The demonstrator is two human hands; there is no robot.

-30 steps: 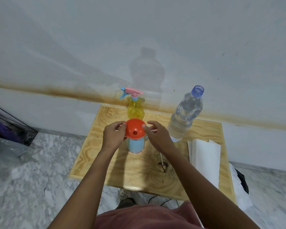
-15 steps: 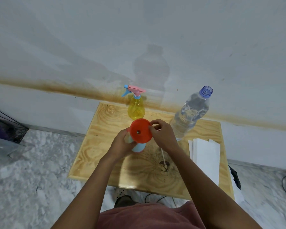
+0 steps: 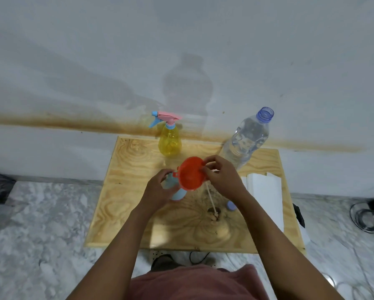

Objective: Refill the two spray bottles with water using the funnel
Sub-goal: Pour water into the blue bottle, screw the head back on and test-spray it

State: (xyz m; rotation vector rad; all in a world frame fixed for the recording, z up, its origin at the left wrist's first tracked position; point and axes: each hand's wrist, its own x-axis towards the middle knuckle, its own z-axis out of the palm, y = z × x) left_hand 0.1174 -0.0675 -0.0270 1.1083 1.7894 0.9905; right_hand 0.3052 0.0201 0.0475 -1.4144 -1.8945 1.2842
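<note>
On the table (image 3: 125, 191), left hand (image 3: 158, 191) grips blue bottle (image 3: 177, 194); right hand (image 3: 221, 177) grips funnel (image 3: 190, 175).

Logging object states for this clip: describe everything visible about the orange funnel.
The orange funnel looks like smooth, opaque plastic, with a wide round bowl and a small tab at its left rim. It is tilted, its mouth facing up and toward the camera, with the spout hidden behind the bowl. It sits over the top of the light blue bottle, which the left hand grips. The right hand pinches its right rim. Whether the spout is inside the bottle's neck cannot be seen.
</note>
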